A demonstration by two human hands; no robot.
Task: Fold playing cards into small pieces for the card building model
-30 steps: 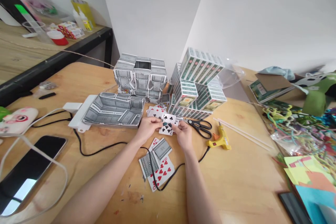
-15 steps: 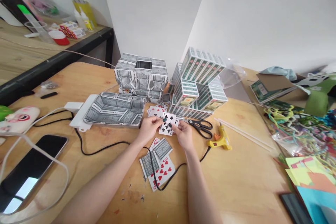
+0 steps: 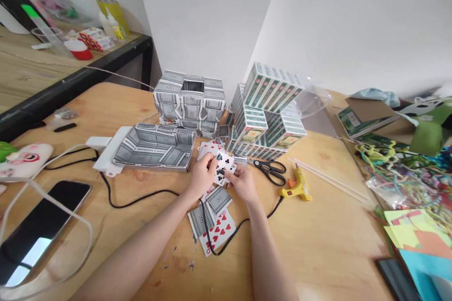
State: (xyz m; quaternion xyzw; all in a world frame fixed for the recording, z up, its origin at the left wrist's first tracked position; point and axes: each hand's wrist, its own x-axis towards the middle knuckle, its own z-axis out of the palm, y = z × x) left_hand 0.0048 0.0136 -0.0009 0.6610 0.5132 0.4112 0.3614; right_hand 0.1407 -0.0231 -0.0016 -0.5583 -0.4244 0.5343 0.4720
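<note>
Black-suited playing cards (image 3: 224,165) are pinched between my two hands above the middle of the table. My left hand (image 3: 202,175) grips their left edge, and my right hand (image 3: 243,182) has their right side between thumb and fingers. Just below lie face-down cards (image 3: 219,199) and a red hearts card (image 3: 219,233), with a black cord across them. More red-suited cards (image 3: 208,149) lie behind my left hand. An open tray made of cards (image 3: 155,146) is to the left, and a larger card structure (image 3: 190,103) stands behind it.
Black scissors (image 3: 270,170) and a yellow glue gun (image 3: 298,186) lie right of my hands, beside white sticks (image 3: 328,181). Stacked card boxes (image 3: 271,89) stand behind. A phone (image 3: 44,225) and white cable are at left; craft materials (image 3: 406,174) cover the right side.
The held cards have tilted and shifted slightly left. My left hand's fingers have curled in more around their edge, and my right hand has moved a little left and down.
</note>
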